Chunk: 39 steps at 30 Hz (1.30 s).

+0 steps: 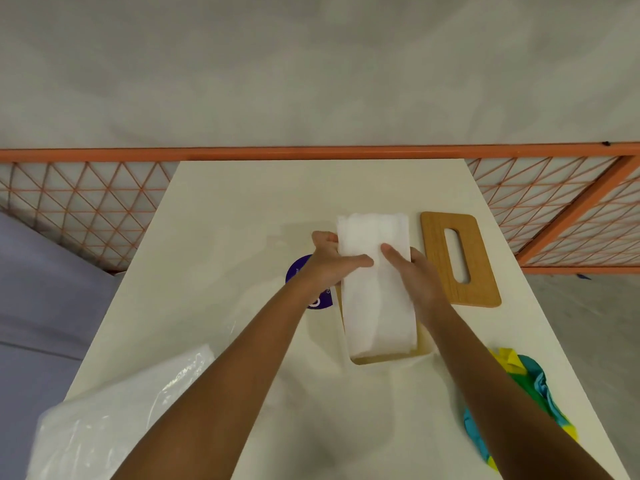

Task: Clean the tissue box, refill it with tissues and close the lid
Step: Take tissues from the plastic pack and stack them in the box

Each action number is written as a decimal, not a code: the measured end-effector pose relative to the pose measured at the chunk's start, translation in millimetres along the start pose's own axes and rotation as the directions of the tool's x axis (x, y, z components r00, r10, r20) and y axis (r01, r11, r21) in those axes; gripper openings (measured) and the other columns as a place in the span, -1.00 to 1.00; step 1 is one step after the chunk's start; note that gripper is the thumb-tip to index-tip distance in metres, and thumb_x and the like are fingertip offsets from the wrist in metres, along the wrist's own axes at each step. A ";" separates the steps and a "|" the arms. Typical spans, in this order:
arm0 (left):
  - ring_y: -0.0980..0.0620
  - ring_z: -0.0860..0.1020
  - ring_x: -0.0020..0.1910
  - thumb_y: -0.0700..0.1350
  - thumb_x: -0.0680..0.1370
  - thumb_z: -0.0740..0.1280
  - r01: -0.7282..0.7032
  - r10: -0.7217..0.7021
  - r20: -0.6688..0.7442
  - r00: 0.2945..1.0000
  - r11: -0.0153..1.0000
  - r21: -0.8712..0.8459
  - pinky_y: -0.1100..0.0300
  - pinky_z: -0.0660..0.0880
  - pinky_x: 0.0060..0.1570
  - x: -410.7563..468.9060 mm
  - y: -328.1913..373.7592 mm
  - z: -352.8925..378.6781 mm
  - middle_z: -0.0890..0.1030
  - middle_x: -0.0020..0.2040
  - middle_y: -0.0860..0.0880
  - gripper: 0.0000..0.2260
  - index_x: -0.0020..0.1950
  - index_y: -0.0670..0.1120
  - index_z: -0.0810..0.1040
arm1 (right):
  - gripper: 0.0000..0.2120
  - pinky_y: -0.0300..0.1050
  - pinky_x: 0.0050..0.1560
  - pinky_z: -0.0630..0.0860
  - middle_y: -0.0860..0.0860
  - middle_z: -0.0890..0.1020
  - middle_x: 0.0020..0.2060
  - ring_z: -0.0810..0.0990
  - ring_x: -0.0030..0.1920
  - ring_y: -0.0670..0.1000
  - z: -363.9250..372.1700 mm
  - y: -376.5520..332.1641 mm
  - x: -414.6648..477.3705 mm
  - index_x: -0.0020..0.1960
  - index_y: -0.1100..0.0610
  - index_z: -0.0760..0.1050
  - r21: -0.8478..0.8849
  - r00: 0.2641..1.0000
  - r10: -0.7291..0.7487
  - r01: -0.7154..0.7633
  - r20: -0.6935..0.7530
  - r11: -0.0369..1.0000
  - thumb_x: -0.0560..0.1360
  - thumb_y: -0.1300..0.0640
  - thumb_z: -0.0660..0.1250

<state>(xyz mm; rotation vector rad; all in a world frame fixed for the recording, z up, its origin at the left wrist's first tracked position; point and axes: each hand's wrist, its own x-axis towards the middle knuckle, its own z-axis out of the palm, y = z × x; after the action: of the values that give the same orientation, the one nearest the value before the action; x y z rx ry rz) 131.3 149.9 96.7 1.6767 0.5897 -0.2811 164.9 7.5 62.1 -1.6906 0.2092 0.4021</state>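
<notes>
A thick white stack of tissues (375, 296) is held lengthwise over the open wooden tissue box (391, 358), which shows only at its near edge and right corner. My left hand (332, 259) grips the stack's left side with the thumb on top. From the right, my right hand (414, 277) clasps the stack, thumb also on top. The wooden lid (438, 258), with a long slot, lies flat on the table just right of the box.
A purple-labelled clear plastic wrapper (304, 271) lies left of the box, partly under my left arm. A white plastic bag (114, 417) sits at the near left table corner. A yellow, green and blue cloth (530, 379) lies near right. An orange mesh fence (86, 209) runs behind the white table (242, 209).
</notes>
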 end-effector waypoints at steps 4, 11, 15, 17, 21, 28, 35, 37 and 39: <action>0.11 0.50 -0.07 -0.22 0.43 0.44 -0.118 0.119 0.008 0.993 0.990 -0.082 0.39 0.47 -0.24 6.3 -1.1 -10.9 0.42 0.02 0.12 -0.36 0.35 -0.01 0.12 | -0.66 0.02 0.07 0.57 0.06 0.67 0.03 0.65 0.03 0.08 -17.4 -9.2 2.3 0.14 0.12 0.54 0.102 0.974 0.080 -0.104 0.210 0.989 0.40 0.08 0.43; 0.01 0.53 0.02 -0.17 0.48 0.39 -0.219 0.211 0.058 0.976 0.937 0.271 0.19 0.47 -0.01 18.1 2.6 -22.0 0.56 0.20 -0.05 -0.57 0.32 -0.04 0.39 | -0.72 -0.11 -0.02 0.55 0.04 0.61 0.04 0.61 0.00 0.03 -19.2 -17.7 8.8 0.12 0.12 0.46 -0.110 0.983 0.004 0.017 0.183 0.994 0.43 0.19 0.40; 0.00 0.51 -0.07 -0.10 0.47 0.40 -0.299 0.294 0.082 0.952 0.843 0.447 0.25 0.46 -0.12 22.2 10.2 -22.7 0.49 0.17 -0.04 -0.47 0.39 0.02 0.28 | -0.67 0.00 0.11 0.54 0.07 0.58 0.11 0.57 0.09 0.09 -12.4 -22.5 15.7 0.24 0.14 0.40 -0.332 0.991 -0.045 0.085 0.127 0.940 0.50 0.12 0.31; -0.03 0.54 -0.09 -0.08 0.47 0.41 -0.300 0.267 0.141 0.953 0.787 0.539 0.27 0.49 -0.17 25.1 11.8 -23.9 0.49 0.18 -0.06 -0.47 0.38 0.03 0.29 | -0.67 0.03 0.16 0.51 0.08 0.57 0.14 0.56 0.12 0.10 -10.8 -25.5 16.9 0.27 0.14 0.39 -0.433 0.984 0.011 0.069 0.181 0.899 0.52 0.12 0.28; -0.06 0.54 0.09 -0.05 0.49 0.38 -0.289 0.169 0.237 0.957 0.637 0.715 0.20 0.47 -0.04 30.1 8.5 -20.2 0.47 0.26 -0.06 -0.50 0.40 -0.01 0.32 | -0.62 -0.06 0.05 0.49 0.10 0.53 0.18 0.53 0.11 0.10 -6.9 -26.6 17.5 0.35 0.16 0.33 -0.575 0.966 0.121 0.033 0.228 0.818 0.56 0.12 0.22; -0.06 0.34 0.24 0.05 0.55 0.25 -0.303 0.273 0.253 0.928 0.160 0.939 0.09 0.24 0.19 50.9 5.6 -9.5 0.51 0.17 -0.08 -0.58 0.37 -0.06 0.39 | -0.54 -0.13 -0.03 0.42 0.20 0.46 0.25 0.51 0.19 0.18 15.0 -17.6 15.8 0.42 0.25 0.13 -0.759 0.996 0.029 0.047 0.087 0.649 0.57 0.20 0.16; -0.04 0.33 0.18 -0.06 0.55 0.23 -0.232 0.379 0.227 0.897 -0.035 0.972 0.09 0.21 0.12 62.2 -16.2 8.2 0.56 0.09 -0.02 -0.73 0.24 -0.05 0.46 | -0.25 -0.05 0.18 0.52 0.20 0.38 0.27 0.51 0.18 0.12 29.2 11.4 7.6 0.51 0.23 -0.16 -0.885 0.979 -0.173 0.176 0.110 0.432 0.52 0.28 0.26; -0.05 0.33 0.23 -0.06 0.55 0.23 -0.210 0.377 0.213 0.902 -0.051 0.976 0.09 0.21 0.18 64.2 -22.4 10.4 0.53 0.16 -0.03 -0.70 0.27 -0.06 0.43 | -0.25 -0.07 0.24 0.48 0.21 0.36 0.30 0.48 0.23 0.09 28.6 17.1 6.9 0.50 0.24 -0.20 -0.918 0.970 -0.198 0.200 0.137 0.342 0.53 0.26 0.25; -0.06 0.31 0.28 -0.04 0.55 0.24 -0.204 0.404 0.191 0.895 -0.012 0.979 0.07 0.19 0.26 63.2 -24.3 10.0 0.47 0.24 -0.06 -0.65 0.32 -0.07 0.38 | -0.28 -0.06 0.30 0.44 0.22 0.32 0.33 0.44 0.27 0.11 27.4 16.3 2.9 0.50 0.24 -0.17 -0.917 0.973 -0.179 0.198 0.142 0.347 0.54 0.26 0.24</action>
<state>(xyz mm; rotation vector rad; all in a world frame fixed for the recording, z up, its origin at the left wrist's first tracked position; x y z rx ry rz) 172.8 156.6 42.8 3.2371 -0.0521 -0.2283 157.7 32.0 42.8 -2.8330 -0.3308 0.3732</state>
